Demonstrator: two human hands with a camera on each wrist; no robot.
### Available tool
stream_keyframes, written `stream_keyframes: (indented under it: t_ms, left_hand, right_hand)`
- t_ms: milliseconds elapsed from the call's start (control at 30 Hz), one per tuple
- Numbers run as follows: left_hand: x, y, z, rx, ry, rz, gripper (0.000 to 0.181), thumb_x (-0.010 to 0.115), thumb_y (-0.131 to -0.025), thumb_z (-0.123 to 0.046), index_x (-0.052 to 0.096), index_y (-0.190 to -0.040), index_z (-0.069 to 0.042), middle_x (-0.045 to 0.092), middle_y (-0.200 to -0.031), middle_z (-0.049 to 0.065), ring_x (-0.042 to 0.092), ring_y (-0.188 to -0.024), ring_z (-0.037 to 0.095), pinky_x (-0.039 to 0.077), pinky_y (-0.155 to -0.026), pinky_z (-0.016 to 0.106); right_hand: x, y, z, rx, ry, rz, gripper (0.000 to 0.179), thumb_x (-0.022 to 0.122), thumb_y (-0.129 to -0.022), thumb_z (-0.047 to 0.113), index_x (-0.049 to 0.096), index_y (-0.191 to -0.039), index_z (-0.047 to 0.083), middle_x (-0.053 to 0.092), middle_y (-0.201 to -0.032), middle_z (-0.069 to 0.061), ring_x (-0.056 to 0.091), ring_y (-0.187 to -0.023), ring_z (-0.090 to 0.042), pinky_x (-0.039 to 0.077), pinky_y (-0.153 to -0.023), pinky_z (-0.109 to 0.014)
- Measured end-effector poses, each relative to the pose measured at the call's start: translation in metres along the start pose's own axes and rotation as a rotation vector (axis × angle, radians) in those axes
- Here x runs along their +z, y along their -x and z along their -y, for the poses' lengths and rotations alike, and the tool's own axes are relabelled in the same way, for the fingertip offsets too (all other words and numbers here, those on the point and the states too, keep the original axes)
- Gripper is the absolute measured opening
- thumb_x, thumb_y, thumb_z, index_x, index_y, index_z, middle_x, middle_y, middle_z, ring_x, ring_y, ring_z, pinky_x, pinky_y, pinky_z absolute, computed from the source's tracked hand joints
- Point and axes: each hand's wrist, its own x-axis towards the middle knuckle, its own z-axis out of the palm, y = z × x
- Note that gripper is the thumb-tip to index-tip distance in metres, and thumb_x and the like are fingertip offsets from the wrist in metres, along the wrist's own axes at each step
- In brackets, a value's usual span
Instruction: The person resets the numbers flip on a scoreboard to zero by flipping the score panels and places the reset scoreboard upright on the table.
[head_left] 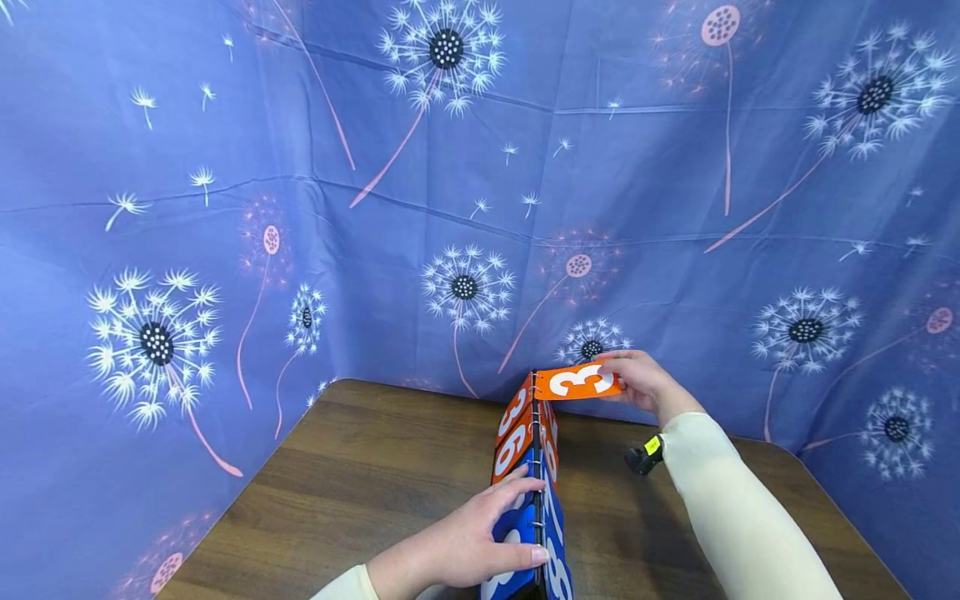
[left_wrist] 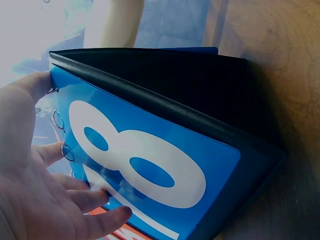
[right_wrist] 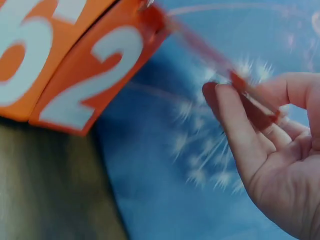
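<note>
A tabletop flip scoreboard stands like a tent, its ringed ridge running away from me. Orange number cards are at the far end and blue ones at the near end. My right hand pinches the outer end of an orange number card with a white 3, raised off the right face and still on its ring. Beneath it, an orange card with a 2 shows in the right wrist view. My left hand rests on the near part of the ridge, fingers spread over the left face, close to a blue 8 card.
The scoreboard stands on a brown wooden table. Behind the table hangs a blue dandelion-print cloth. A small black device with a yellow label sits by my right wrist.
</note>
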Motion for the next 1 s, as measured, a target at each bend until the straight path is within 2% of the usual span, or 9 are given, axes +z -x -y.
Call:
stream_keyframes:
  t_ms: [167,367,433,500,567,667,767,900,1000]
  left_hand:
    - [0.001,0.000,0.000,0.020,-0.012,-0.011,0.066,0.065,-0.094,-0.059,0.038,-0.153,-0.046,0.022,-0.172,-0.008,0.033,-0.154,0.030,0.037,-0.119,0.060]
    - [0.003,0.001,-0.001,0.049,-0.027,-0.036,0.068,0.066,-0.094,-0.059,0.038,-0.154,-0.043,0.023,-0.172,-0.006,0.032,-0.155,0.030,0.036,-0.121,0.056]
    - [0.003,0.002,-0.002,0.039,-0.022,-0.034,0.067,0.065,-0.094,-0.060,0.038,-0.153,-0.044,0.022,-0.172,-0.007,0.032,-0.155,0.030,0.036,-0.120,0.057]
    - [0.002,0.002,-0.003,0.038,-0.023,-0.034,0.068,0.065,-0.094,-0.060,0.038,-0.154,-0.043,0.022,-0.172,-0.007,0.031,-0.156,0.030,0.036,-0.120,0.058]
    - [0.002,0.003,-0.003,0.039,-0.022,-0.035,0.069,0.066,-0.094,-0.060,0.038,-0.155,-0.041,0.022,-0.172,-0.007,0.031,-0.156,0.030,0.036,-0.120,0.057]
    - [0.003,0.004,-0.004,0.042,-0.015,-0.044,0.067,0.065,-0.094,-0.060,0.038,-0.153,-0.046,0.024,-0.171,-0.008,0.031,-0.156,0.030,0.036,-0.120,0.058]
    - [0.005,0.005,-0.006,0.064,-0.049,-0.057,0.067,0.062,-0.094,-0.063,0.038,-0.154,-0.047,0.026,-0.171,-0.007,0.032,-0.156,0.029,0.038,-0.120,0.056]
    - [0.007,0.007,-0.010,0.133,-0.143,-0.101,0.071,0.060,-0.095,-0.066,0.040,-0.157,-0.038,0.031,-0.169,0.000,0.035,-0.155,0.028,0.039,-0.121,0.048]
    - [0.007,0.009,-0.013,0.156,-0.176,-0.120,0.066,0.060,-0.095,-0.064,0.047,-0.154,-0.036,0.036,-0.167,0.004,0.040,-0.152,0.028,0.042,-0.119,0.045]
  right_hand:
    - [0.018,0.007,0.032,-0.026,-0.002,-0.027,0.061,0.046,-0.103,0.009,0.031,-0.162,0.009,0.035,-0.158,-0.032,0.074,-0.089,-0.021,0.063,-0.083,-0.038]
    - [0.044,0.011,0.071,-0.069,0.107,-0.049,0.063,0.039,-0.101,0.010,0.028,-0.163,0.006,0.038,-0.156,-0.033,0.073,-0.087,-0.024,0.064,-0.081,-0.037]
    - [0.056,0.011,0.086,-0.091,0.177,-0.050,0.061,0.039,-0.102,0.012,0.030,-0.161,0.003,0.045,-0.147,-0.031,0.070,-0.075,-0.020,0.065,-0.079,-0.038]
    - [0.070,0.011,0.099,-0.112,0.250,-0.064,0.059,0.040,-0.101,0.013,0.034,-0.159,0.000,0.059,-0.122,-0.025,0.064,-0.061,-0.017,0.065,-0.074,-0.038]
    - [0.084,0.009,0.108,-0.135,0.310,-0.082,0.053,0.041,-0.098,0.011,0.047,-0.149,-0.005,0.059,-0.095,-0.013,0.055,-0.051,-0.013,0.065,-0.072,-0.040]
    - [0.106,0.004,0.118,-0.157,0.429,-0.132,0.028,0.042,-0.092,0.009,0.061,-0.108,-0.005,0.045,-0.070,-0.001,0.057,-0.047,-0.015,0.065,-0.067,-0.041]
    - [0.127,-0.001,0.124,-0.171,0.567,-0.177,0.007,0.044,-0.088,0.010,0.046,-0.083,0.005,0.048,-0.072,-0.005,0.064,-0.050,-0.020,0.065,-0.065,-0.042]
    - [0.154,-0.004,0.125,-0.205,0.776,-0.227,0.010,0.050,-0.088,0.013,0.053,-0.092,0.004,0.058,-0.093,-0.014,0.067,-0.067,-0.026,0.063,-0.067,-0.041]
    - [0.171,-0.006,0.121,-0.235,0.938,-0.243,0.008,0.055,-0.088,0.016,0.055,-0.087,0.008,0.060,-0.094,-0.012,0.061,-0.075,-0.026,0.055,-0.069,-0.040]
